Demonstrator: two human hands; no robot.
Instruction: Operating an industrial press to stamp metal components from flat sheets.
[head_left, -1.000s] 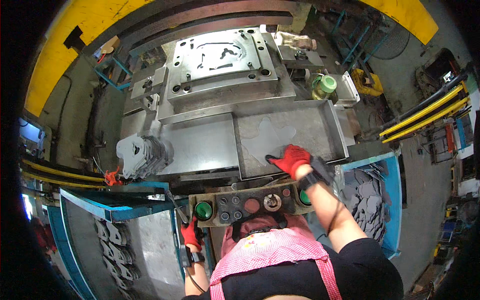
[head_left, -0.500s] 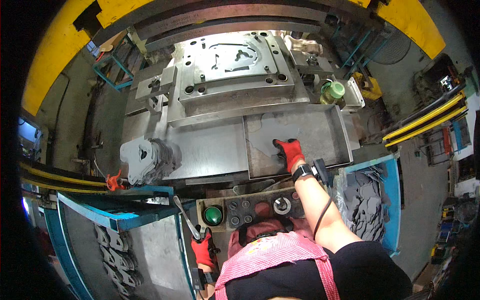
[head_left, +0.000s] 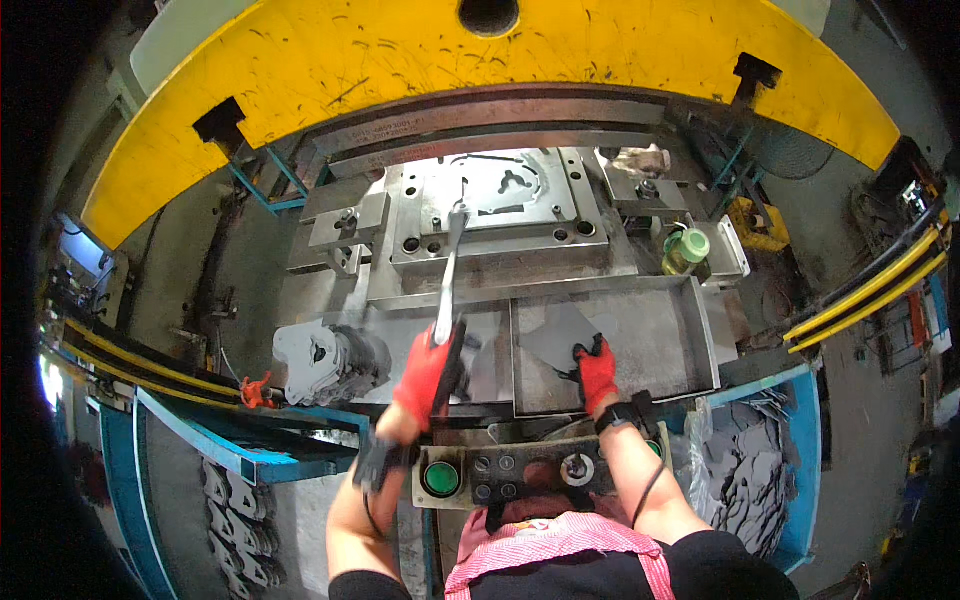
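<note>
My left hand (head_left: 425,380), in a red and black glove, is closed around a long silver wrench-like tool (head_left: 450,275). The tool points away from me, its widened end over the near edge of the flat steel die (head_left: 535,212). My right hand (head_left: 597,372), gloved the same way, is at a thin grey sheet metal piece (head_left: 562,335) in the shallow metal tray (head_left: 660,372). Its thumb and fingers are closed at the piece's right edge. A stack of grey cut plates (head_left: 325,360) lies left of my left hand.
A yellow press beam (head_left: 480,60) arches over the die. Near my body is a control panel (head_left: 525,465) with a green button (head_left: 440,478). Blue bins with grey metal parts stand at left (head_left: 255,462) and right (head_left: 808,450). A green-lidded jar (head_left: 686,250) stands beside the die.
My left hand has come up from beside the control panel with the tool, which now reaches over the die. My right hand stays at the tray's sheet piece. The view has tilted upward.
</note>
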